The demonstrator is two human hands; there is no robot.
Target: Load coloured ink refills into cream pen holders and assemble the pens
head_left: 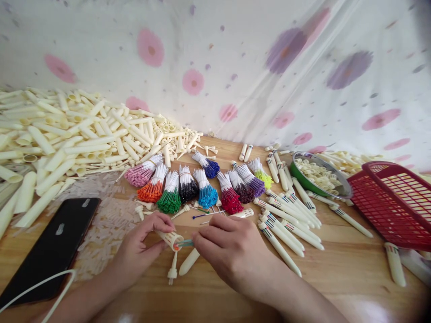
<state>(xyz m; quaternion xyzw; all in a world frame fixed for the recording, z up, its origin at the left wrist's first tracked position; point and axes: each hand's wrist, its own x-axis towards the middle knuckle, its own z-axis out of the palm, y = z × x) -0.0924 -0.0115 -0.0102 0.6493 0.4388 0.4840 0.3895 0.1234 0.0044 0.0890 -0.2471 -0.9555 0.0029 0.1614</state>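
Cream barrel (170, 237) gripped in left hand (141, 244) | right hand (229, 251) fingertips closed on seemingly teal refill (185, 242) | refill bundles (188, 186) beyond | phone (50, 246) left

The left hand (141, 246) and the right hand (229, 251) are bare. The left arm (81, 298) and the right arm (303, 296) are bare too (as far as we can see). The fingers (210, 226) look long and thin.

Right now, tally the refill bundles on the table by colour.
Pink: 1
Orange: 1
Green: 1
Black: 1
Light blue: 1
Dark blue: 1
Red: 1
Maroon: 1
Purple: 1
Yellow-green: 1
Total: 10
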